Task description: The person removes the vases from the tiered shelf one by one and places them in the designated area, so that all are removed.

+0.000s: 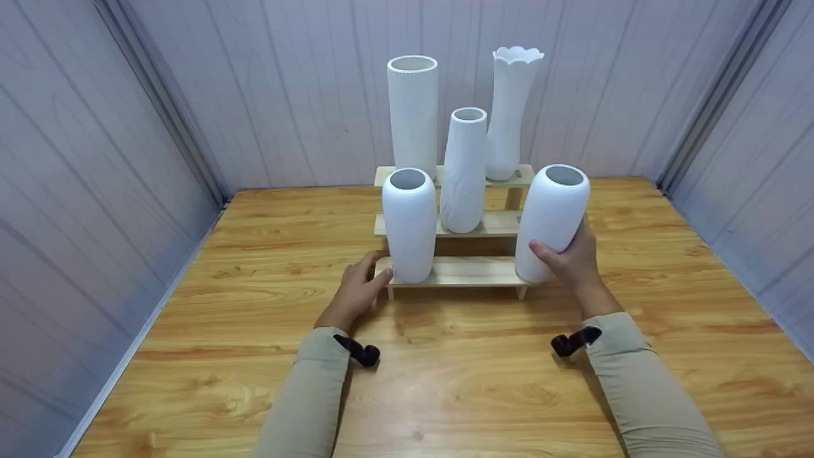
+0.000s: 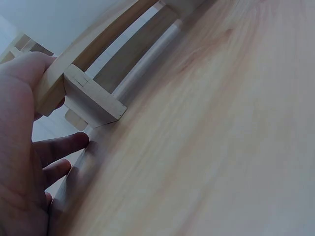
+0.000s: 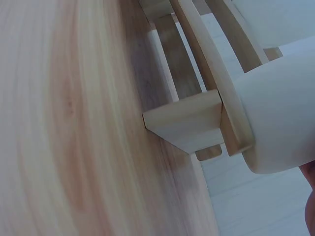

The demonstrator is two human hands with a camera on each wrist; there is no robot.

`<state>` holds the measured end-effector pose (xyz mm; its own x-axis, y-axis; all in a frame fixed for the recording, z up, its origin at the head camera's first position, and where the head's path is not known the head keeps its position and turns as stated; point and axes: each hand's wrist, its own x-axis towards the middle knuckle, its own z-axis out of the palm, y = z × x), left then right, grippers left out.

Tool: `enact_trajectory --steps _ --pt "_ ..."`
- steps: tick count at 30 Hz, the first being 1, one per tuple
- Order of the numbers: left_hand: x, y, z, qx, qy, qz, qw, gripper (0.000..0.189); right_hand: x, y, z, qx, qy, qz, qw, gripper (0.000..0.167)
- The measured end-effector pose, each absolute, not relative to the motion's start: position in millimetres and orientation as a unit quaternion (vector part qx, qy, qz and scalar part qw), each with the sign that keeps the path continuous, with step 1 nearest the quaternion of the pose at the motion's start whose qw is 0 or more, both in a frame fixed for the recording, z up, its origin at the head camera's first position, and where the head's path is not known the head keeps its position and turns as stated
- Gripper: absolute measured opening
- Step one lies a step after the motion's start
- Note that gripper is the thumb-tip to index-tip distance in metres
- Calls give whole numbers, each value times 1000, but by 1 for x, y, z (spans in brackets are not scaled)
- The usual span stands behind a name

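Observation:
My right hand [image 1: 577, 266] holds a smooth white vase [image 1: 552, 213] around its lower right side, thumb across the front. That vase leans a little to the right, its base at the right end of the lowest board of a three-tier wooden stand [image 1: 475, 272]. In the right wrist view the vase base [image 3: 280, 113] overhangs the board's end slightly. My left hand [image 1: 357, 291] grips the left end of the same board, thumb on top, and in the left wrist view other fingers [image 2: 64, 147] spread below it. Beside my left thumb stands a matching white vase [image 1: 410, 226].
A tapered white vase [image 1: 464, 175] stands on the middle tier. On the top tier are a ribbed cylindrical vase [image 1: 413, 117] and a vase with a scalloped rim [image 1: 510, 114]. Pale panel walls [image 1: 286, 95] enclose the wood-grain table [image 1: 432, 381] at the back and sides.

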<state>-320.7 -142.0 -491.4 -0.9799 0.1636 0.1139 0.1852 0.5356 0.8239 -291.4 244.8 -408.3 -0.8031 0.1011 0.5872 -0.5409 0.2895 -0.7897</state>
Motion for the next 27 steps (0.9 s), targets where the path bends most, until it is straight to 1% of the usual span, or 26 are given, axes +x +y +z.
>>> enact_trajectory --steps 9,14,21,27 --pt "-319 -141 -489 -71 -878 -474 -2 51 -292 252 -410 148 -755 579 270 76" --pt "-319 -141 -489 -69 -876 -477 -4 53 -292 255 -409 147 -752 579 279 75" --pt "-321 -141 -491 -73 -877 -476 1 51 -293 259 -408 139 -751 580 284 72" --pt "-322 -142 -492 -95 -876 -473 15 48 -295 263 -408 142 -743 574 313 73"
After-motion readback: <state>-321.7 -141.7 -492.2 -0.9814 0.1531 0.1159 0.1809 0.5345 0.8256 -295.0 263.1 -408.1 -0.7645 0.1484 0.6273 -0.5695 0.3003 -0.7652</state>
